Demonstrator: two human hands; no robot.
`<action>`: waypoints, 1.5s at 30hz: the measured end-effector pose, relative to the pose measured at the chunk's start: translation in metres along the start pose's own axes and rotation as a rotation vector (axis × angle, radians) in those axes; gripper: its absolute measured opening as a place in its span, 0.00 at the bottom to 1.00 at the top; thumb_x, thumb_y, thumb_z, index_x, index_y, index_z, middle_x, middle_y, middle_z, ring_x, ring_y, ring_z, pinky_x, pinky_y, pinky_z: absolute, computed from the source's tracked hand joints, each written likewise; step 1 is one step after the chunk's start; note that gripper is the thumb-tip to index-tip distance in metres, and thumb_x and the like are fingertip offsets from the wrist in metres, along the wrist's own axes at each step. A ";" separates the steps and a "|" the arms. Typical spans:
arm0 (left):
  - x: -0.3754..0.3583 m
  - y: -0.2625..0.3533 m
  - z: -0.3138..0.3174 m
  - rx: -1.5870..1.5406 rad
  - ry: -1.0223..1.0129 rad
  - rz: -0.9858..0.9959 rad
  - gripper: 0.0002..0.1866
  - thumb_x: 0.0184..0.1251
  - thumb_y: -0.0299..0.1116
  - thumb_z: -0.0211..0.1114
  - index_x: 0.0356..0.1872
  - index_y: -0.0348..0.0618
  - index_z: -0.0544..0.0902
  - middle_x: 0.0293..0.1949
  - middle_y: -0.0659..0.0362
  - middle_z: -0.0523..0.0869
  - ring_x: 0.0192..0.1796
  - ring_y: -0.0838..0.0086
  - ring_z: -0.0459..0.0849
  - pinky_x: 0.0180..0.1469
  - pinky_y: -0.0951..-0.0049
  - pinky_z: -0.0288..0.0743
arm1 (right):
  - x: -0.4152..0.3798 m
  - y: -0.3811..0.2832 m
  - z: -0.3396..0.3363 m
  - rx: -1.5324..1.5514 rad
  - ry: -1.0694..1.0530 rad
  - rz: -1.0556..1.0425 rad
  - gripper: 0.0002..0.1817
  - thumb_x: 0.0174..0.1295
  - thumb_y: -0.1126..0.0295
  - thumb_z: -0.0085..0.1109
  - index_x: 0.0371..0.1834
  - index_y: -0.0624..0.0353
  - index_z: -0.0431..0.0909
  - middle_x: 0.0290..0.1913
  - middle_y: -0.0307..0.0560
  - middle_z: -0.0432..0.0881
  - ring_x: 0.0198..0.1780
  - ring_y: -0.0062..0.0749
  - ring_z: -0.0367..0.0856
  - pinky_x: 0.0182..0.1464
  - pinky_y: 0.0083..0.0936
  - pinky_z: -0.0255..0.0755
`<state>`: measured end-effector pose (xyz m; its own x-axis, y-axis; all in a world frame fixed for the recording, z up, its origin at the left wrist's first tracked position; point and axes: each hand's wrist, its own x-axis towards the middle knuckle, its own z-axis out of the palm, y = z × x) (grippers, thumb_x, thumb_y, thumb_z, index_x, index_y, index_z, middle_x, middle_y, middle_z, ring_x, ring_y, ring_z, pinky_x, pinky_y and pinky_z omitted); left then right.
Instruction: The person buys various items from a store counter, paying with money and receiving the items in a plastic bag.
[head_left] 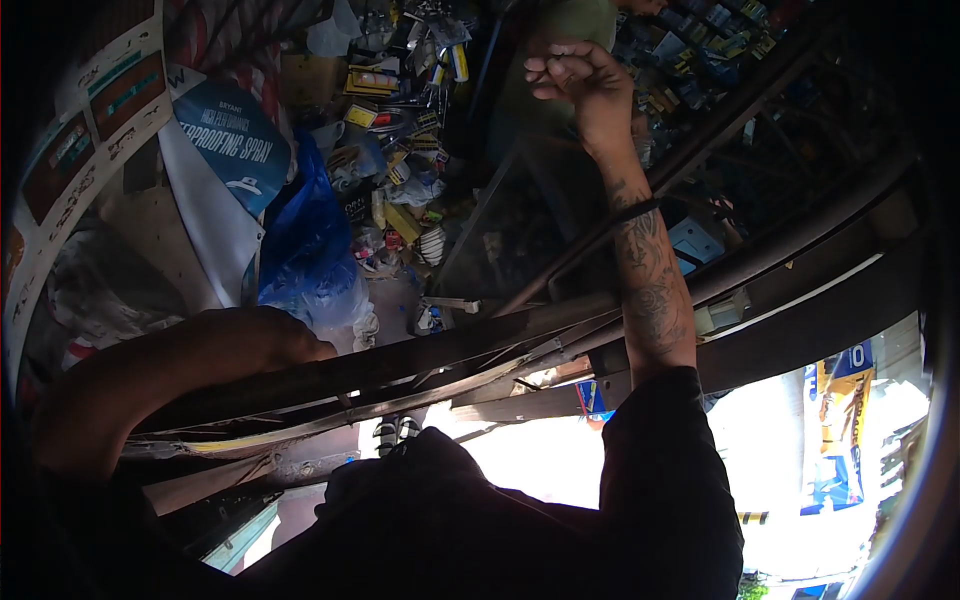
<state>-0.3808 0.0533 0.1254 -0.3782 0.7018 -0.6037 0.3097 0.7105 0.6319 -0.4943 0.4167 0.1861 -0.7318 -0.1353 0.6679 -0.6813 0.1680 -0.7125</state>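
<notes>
My left hand (295,340) lies low against the far side of a dark rail (420,350); its fingers are in shadow and partly hidden. My right arm, tattooed on the forearm, reaches over the rails and past a slanting metal bar (570,262). At its end, my right hand (590,85) is raised with the fingers curled in towards each other. Whatever may lie between those fingertips is too small to make out. Just beyond this hand stands a person in a green shirt (572,25), only partly in view.
A blue plastic bag (310,225) and a waterproofing spray banner (232,145) hang on the left. Small packaged goods (405,170) crowd the shaded space behind the rails. At right, a yellow-and-blue packet (842,430) lies in bright light. Checked footwear (397,432) shows below.
</notes>
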 end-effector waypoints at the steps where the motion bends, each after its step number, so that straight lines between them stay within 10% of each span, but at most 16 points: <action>1: -0.001 0.001 0.000 0.002 0.016 0.036 0.21 0.69 0.47 0.49 0.51 0.45 0.80 0.36 0.61 0.86 0.33 0.81 0.81 0.41 0.77 0.72 | 0.000 0.000 0.000 -0.005 -0.002 0.003 0.09 0.62 0.78 0.53 0.45 0.67 0.72 0.38 0.54 0.83 0.39 0.36 0.83 0.37 0.26 0.80; 19: -0.006 0.004 0.001 -0.156 0.080 -0.079 0.20 0.68 0.48 0.51 0.49 0.47 0.82 0.31 0.62 0.85 0.28 0.81 0.80 0.34 0.78 0.72 | 0.000 0.005 0.002 0.002 -0.084 -0.043 0.11 0.64 0.76 0.51 0.49 0.65 0.68 0.39 0.52 0.83 0.41 0.31 0.82 0.39 0.23 0.79; 35: -0.007 0.041 0.007 0.426 0.101 0.046 0.16 0.69 0.43 0.51 0.43 0.46 0.83 0.31 0.64 0.86 0.29 0.81 0.82 0.37 0.78 0.74 | -0.004 0.008 0.003 -0.056 -0.089 0.067 0.08 0.63 0.83 0.47 0.42 0.64 0.74 0.31 0.44 0.81 0.33 0.24 0.81 0.34 0.20 0.77; 45: -0.004 0.006 0.000 -0.006 0.077 0.031 0.20 0.66 0.47 0.54 0.45 0.42 0.82 0.32 0.60 0.85 0.29 0.77 0.82 0.35 0.76 0.75 | -0.008 0.013 0.008 -0.161 -0.210 0.086 0.12 0.57 0.87 0.46 0.39 0.63 0.75 0.30 0.39 0.78 0.33 0.22 0.79 0.35 0.18 0.74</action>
<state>-0.3774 0.0547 0.1320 -0.4347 0.7173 -0.5445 0.3175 0.6878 0.6527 -0.4979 0.4125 0.1699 -0.7858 -0.3107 0.5348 -0.6172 0.3381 -0.7104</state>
